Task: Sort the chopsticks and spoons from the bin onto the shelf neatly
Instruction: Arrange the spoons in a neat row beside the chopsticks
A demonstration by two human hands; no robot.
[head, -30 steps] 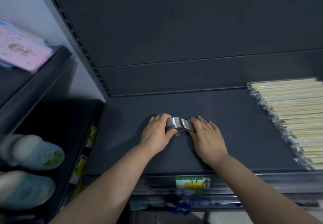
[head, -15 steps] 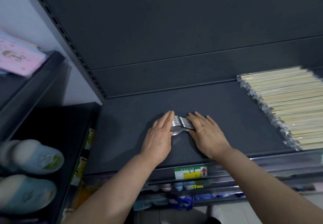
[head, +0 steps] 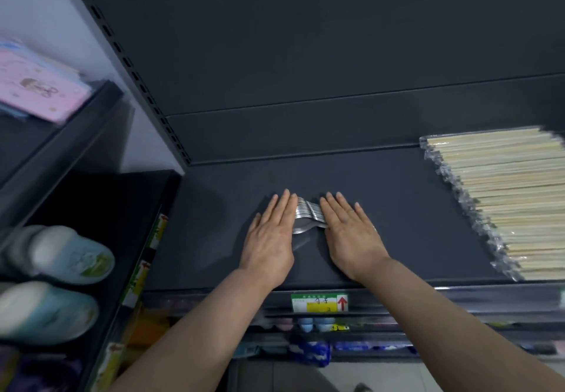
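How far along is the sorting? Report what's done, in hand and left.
Done: wrapped chopsticks lie in a neat row at the right of the shelf. In hand: the left hand and right hand, fingers straight, flank a stack of spoons mid-shelf, apparently squaring it. Left: cannot tell; the bin is out of view.

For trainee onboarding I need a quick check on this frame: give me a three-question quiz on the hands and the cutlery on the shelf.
1. True or false: the left hand and right hand lie with straight fingers on either side of the stack of spoons.
2. Where on the shelf are the packed chopsticks? A) right of the spoons B) under the spoons C) left of the spoons
3. Fill in: the arrow on the price label at the shelf's front edge is ____.
Key: 1 true; 2 A; 3 red.
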